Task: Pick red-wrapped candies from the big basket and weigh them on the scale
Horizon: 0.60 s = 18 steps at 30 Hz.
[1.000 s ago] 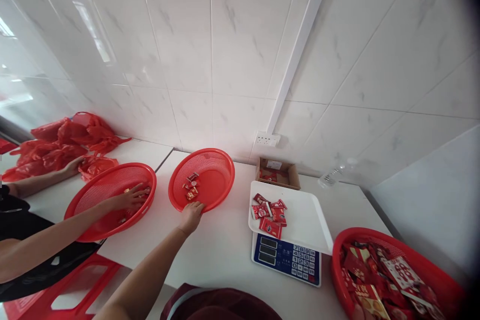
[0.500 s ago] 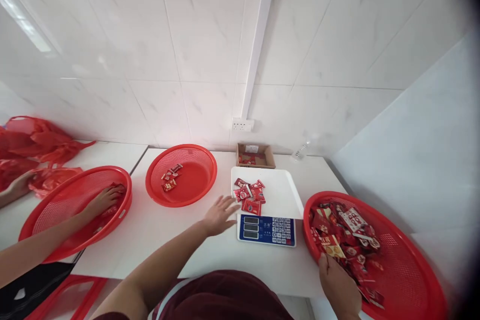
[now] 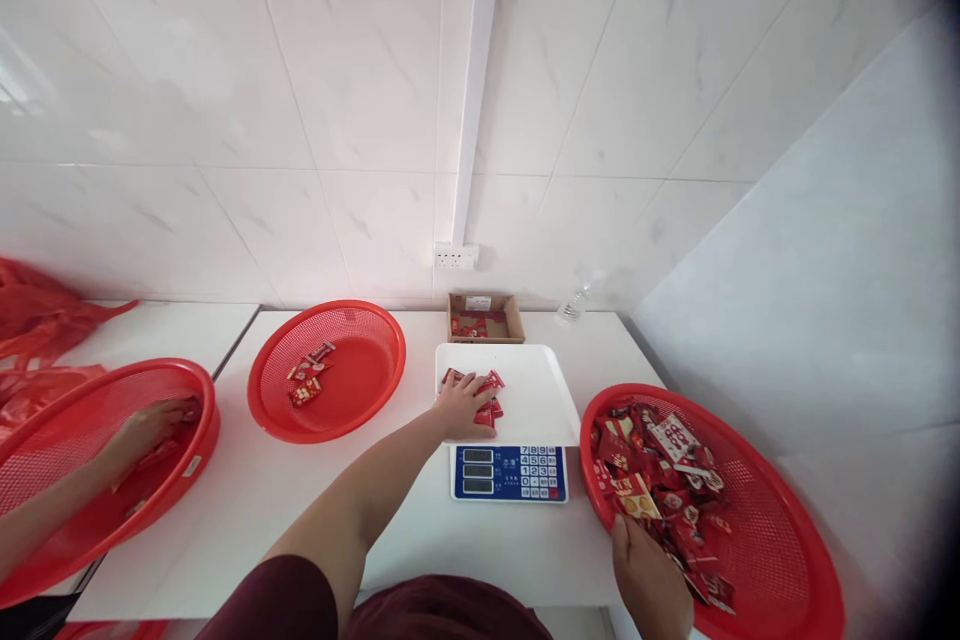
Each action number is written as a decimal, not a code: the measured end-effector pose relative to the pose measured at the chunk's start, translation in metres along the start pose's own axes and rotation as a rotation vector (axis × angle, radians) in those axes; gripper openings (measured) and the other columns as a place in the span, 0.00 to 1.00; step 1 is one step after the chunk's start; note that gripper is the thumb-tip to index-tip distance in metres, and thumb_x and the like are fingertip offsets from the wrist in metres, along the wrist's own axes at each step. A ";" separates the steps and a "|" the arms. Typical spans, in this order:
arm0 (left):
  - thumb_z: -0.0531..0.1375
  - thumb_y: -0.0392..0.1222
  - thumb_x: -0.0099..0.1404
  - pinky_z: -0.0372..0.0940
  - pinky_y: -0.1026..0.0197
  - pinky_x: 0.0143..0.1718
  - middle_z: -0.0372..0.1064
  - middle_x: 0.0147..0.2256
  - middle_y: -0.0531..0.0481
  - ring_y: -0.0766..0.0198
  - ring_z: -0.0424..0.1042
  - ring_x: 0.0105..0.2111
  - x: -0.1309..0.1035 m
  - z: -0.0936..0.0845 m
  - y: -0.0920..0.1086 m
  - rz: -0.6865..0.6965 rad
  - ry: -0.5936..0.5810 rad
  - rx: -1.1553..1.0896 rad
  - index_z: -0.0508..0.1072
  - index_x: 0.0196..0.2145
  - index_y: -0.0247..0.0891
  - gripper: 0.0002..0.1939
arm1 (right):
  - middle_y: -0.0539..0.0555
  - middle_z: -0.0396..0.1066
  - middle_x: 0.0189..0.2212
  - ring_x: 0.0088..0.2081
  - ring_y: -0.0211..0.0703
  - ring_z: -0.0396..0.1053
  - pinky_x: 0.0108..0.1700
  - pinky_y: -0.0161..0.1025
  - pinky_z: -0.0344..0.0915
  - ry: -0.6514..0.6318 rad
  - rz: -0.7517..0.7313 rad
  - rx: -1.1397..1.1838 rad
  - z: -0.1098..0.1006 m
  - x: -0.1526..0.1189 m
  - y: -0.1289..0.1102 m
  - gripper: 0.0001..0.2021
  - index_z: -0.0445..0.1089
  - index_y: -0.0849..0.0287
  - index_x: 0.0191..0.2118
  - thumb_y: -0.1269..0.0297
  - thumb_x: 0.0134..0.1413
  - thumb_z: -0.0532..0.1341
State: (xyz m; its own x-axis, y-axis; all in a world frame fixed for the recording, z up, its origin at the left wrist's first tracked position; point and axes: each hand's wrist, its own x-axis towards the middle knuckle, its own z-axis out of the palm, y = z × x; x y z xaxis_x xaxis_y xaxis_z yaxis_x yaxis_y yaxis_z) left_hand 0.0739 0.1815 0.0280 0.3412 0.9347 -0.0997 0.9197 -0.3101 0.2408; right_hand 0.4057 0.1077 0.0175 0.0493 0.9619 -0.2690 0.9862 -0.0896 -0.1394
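My left hand [image 3: 463, 408] lies over small red snack packets [image 3: 491, 381] on the white tray [image 3: 534, 398] of a digital scale. Its fingers are spread and touch the packets, partly covering them. Below the tray shows the scale's blue keypad panel [image 3: 510, 473]. On the right, my right hand [image 3: 651, 575] is closed on the near-left rim of a red plastic basket [image 3: 776, 520], thumb on the rim and the other fingers hidden. Inside that basket is a heap of mostly red packets [image 3: 667, 480].
A second red basket [image 3: 367, 360] with several packets stands left of the scale. A cardboard box [image 3: 512, 319] and a clear plastic bottle [image 3: 574, 305] are by the wall. Farther left, a co-worker's hand [image 3: 154, 428] reaches into another red basket [image 3: 45, 410], near red plastic bags [image 3: 37, 310].
My left hand has moved right from beside the tray onto the packets. My right hand keeps its place at the basket rim. The view has turned a little to the right.
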 end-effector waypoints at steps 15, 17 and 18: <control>0.48 0.67 0.60 0.37 0.33 0.60 0.46 0.65 0.42 0.44 0.49 0.62 0.023 0.005 0.009 -0.078 0.007 0.058 0.55 0.62 0.47 0.38 | 0.63 0.75 0.44 0.40 0.52 0.73 0.39 0.44 0.66 0.010 -0.040 0.084 0.004 0.004 0.007 0.26 0.72 0.62 0.43 0.57 0.60 0.39; 0.47 0.67 0.61 0.35 0.33 0.61 0.47 0.65 0.40 0.44 0.48 0.62 0.025 0.005 0.011 -0.123 0.043 0.068 0.56 0.62 0.45 0.37 | 0.63 0.75 0.43 0.39 0.51 0.74 0.38 0.43 0.66 0.031 -0.053 0.090 0.006 0.004 0.008 0.26 0.72 0.62 0.41 0.57 0.60 0.39; 0.47 0.67 0.61 0.34 0.33 0.61 0.49 0.64 0.39 0.44 0.47 0.63 0.025 0.005 0.013 -0.143 0.062 0.073 0.57 0.62 0.44 0.37 | 0.63 0.75 0.42 0.38 0.51 0.74 0.37 0.43 0.66 0.035 -0.060 0.094 0.006 0.004 0.008 0.26 0.72 0.62 0.41 0.57 0.60 0.39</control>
State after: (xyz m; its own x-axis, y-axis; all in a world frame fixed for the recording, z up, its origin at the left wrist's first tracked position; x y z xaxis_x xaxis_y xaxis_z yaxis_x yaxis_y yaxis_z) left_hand 0.0955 0.1999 0.0241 0.1950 0.9784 -0.0679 0.9705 -0.1825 0.1577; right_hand 0.4133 0.1097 0.0096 -0.0018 0.9745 -0.2245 0.9684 -0.0543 -0.2434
